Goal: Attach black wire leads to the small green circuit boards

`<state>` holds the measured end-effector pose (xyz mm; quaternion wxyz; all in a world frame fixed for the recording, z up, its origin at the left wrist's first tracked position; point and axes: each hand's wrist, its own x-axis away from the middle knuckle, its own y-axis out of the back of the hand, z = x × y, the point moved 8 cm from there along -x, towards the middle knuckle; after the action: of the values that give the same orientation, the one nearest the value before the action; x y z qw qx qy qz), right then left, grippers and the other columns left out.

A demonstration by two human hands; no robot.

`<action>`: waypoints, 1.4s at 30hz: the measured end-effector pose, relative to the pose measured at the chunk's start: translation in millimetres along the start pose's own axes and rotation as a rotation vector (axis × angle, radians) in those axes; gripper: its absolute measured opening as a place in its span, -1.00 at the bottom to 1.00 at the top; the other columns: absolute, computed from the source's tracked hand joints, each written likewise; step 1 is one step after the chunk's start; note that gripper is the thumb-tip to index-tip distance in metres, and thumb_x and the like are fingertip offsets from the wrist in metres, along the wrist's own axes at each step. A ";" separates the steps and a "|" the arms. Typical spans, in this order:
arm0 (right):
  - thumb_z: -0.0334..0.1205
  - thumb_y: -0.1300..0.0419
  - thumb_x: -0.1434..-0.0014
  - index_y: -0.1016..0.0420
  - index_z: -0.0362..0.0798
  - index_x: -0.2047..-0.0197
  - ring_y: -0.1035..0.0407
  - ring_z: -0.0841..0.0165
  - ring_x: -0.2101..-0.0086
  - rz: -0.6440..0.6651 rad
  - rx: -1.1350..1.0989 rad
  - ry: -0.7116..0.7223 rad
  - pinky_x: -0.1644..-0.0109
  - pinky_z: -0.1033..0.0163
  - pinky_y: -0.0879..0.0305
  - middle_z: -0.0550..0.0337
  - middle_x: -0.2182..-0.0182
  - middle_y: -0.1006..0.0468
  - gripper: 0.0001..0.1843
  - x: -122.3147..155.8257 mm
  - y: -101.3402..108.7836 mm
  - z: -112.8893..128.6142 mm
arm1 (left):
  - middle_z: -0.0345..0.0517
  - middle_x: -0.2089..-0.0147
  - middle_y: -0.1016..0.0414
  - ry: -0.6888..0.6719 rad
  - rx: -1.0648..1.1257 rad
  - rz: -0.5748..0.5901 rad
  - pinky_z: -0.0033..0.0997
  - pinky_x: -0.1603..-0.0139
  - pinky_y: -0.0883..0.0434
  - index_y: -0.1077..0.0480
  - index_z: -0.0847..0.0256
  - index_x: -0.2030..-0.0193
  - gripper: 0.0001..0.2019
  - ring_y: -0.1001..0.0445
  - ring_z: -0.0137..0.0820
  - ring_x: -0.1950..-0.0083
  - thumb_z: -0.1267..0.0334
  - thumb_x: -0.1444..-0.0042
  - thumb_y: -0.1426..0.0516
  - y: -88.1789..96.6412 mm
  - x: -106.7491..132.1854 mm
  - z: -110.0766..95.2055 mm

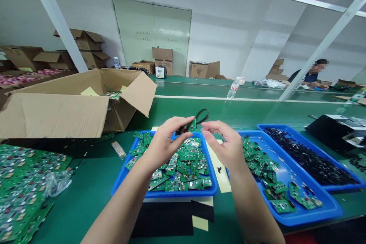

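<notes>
Green table (91, 190) is seen under a blue tray (185, 194). Above the tray, a circuit board (194, 125) is clamped between thumb and fingers of the left hand (162, 141); the right hand (225, 141) is held with thumb and forefinger apart, near a black loop (208, 114). Part of the board is hidden by the left fingers. Its long axis seems laid sideways, the free end pointed toward the right hand.
</notes>
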<state>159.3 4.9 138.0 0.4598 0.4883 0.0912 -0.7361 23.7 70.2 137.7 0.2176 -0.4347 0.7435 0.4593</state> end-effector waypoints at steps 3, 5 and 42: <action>-0.31 -0.14 -0.17 -0.46 -0.03 0.27 -0.45 0.38 0.37 -0.024 -0.070 -0.010 0.30 0.26 -0.42 0.20 0.39 -0.55 -0.92 2.2 -3.6 1.0 | -0.01 0.05 -0.48 -0.086 -0.034 0.043 -0.27 0.05 -0.44 -0.36 0.13 -0.09 -0.67 -0.44 -0.33 0.03 0.33 -0.15 -0.14 -3.1 1.3 -7.8; -0.37 -0.14 -0.16 -0.46 -0.02 0.28 -0.45 0.37 0.35 -0.070 -0.061 0.045 0.28 0.25 -0.43 0.19 0.38 -0.55 -0.90 2.6 -3.1 4.7 | -0.01 0.06 -0.48 -0.107 -0.043 0.048 -0.28 0.06 -0.44 -0.36 0.13 -0.08 -0.67 -0.45 -0.33 0.04 0.34 -0.16 -0.14 -4.2 1.8 -10.9; 0.02 -0.21 -0.08 -0.34 -0.09 0.55 -0.20 0.52 0.69 0.513 -0.870 -0.604 0.58 0.38 -0.17 0.35 0.72 -0.35 -0.63 18.3 -62.9 -27.4 | -0.09 0.18 -0.44 -0.202 -0.003 0.075 -0.47 0.21 -0.49 -0.38 0.08 -0.10 -0.64 -0.47 -0.45 0.21 0.29 -0.14 -0.16 2.3 3.1 -18.3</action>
<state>126.6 45.3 89.6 0.7868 0.0299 0.1287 -0.6029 21.5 53.3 145.4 0.2732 -0.3585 0.7329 0.5096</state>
